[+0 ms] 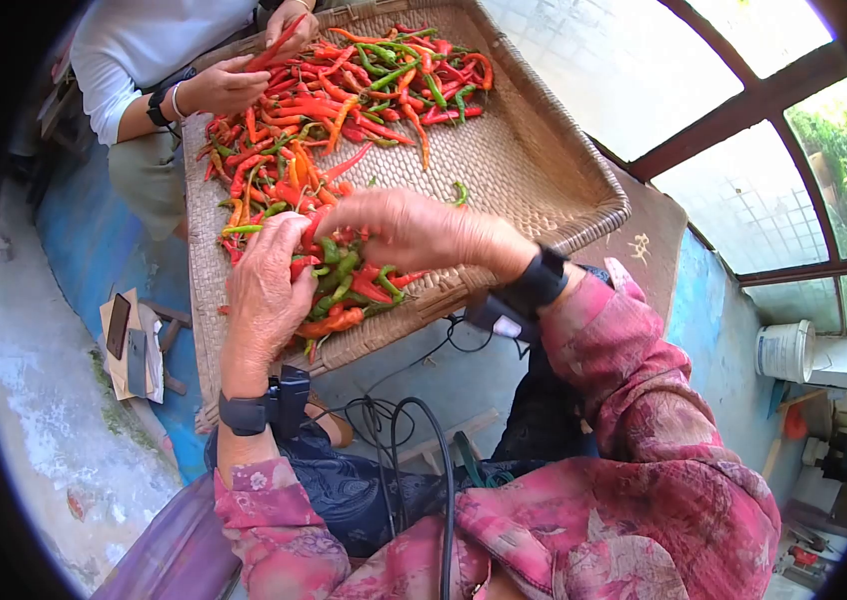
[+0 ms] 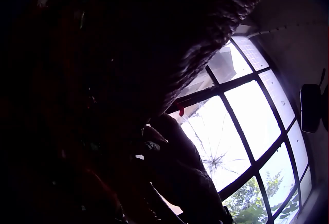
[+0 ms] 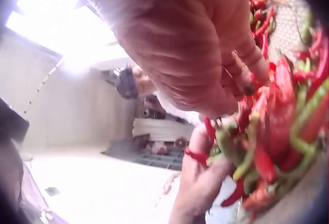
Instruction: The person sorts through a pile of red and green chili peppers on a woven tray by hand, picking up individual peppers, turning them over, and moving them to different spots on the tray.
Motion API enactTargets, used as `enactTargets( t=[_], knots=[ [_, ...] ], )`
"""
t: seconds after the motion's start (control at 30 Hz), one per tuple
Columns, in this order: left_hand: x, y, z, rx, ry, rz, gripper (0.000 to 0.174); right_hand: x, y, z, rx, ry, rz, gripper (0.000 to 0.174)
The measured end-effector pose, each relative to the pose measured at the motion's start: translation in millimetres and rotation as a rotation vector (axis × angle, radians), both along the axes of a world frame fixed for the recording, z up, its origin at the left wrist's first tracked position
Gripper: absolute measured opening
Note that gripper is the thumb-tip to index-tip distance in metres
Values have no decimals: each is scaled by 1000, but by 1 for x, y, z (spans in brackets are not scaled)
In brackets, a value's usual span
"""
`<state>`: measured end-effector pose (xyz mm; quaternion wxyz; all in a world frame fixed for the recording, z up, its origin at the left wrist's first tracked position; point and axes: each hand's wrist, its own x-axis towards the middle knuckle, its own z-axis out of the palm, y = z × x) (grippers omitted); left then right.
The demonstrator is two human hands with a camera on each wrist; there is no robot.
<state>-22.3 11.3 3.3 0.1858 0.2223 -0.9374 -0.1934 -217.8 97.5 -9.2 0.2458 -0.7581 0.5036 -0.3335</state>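
Red and green chili peppers [image 1: 344,285] lie heaped at the near end of a large woven tray [image 1: 514,175]. My left hand [image 1: 269,280] is at the left of this heap, holding chili peppers between thumb and fingers. In the right wrist view, a red pepper [image 3: 198,157] pokes out of that left hand [image 3: 198,190] beside a green one [image 3: 229,144]. Over the heap, my right hand [image 1: 419,228] is blurred, its fingers bent down close to the left hand's fingertips. I cannot tell whether the right fingers pinch anything. The left wrist view is mostly dark.
Across the tray sits another person, whose hand [image 1: 229,85] holds a red pepper [image 1: 279,45] over a larger pile [image 1: 374,80]. Black cables [image 1: 384,420] hang below the near rim. A phone [image 1: 119,325] lies on a stool at left. A white bucket [image 1: 786,350] stands by the windows.
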Motion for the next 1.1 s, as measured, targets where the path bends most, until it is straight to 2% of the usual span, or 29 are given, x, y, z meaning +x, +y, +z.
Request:
enactTargets(
  t=[0.03,0.1,0.17,0.2,0.27,0.37,0.53,0.63,0.7,0.83,0.9,0.97,1.07,1.1],
  knots=[
    [-1,0,0,2,-10,9,46,-12,0,1,24,-18,-70,41],
    [-1,3,-1,-28,-6,15,43,-40,0,7,237,22,-196,39],
    [-1,2,-1,-1,-41,11,42,-56,0,-5,204,378,-322,30],
    [-2,4,0,24,-34,20,41,-59,1,-8,204,377,-323,30],
    [-2,3,0,15,-27,10,41,-63,0,-13,542,724,-280,36],
    [0,2,1,18,-21,25,41,-69,3,-22,509,665,-256,33],
    [2,2,4,108,-43,67,44,-56,-6,-26,675,714,-312,26],
    [4,1,5,66,-14,70,42,-50,-10,-17,790,750,-283,29],
    [7,-3,3,37,-11,100,31,-46,-12,-10,865,771,-235,28],
    [10,-10,6,63,0,188,21,-49,-11,-7,743,713,-233,26],
    [12,-13,8,26,10,213,18,-54,-7,3,521,594,-203,20],
    [12,-14,4,11,6,212,21,-61,-3,8,454,513,-210,19],
    [9,-11,1,15,129,215,28,-64,1,21,306,151,-242,18],
    [8,-10,3,43,87,256,32,-63,3,28,304,153,-243,18]
  ],
)
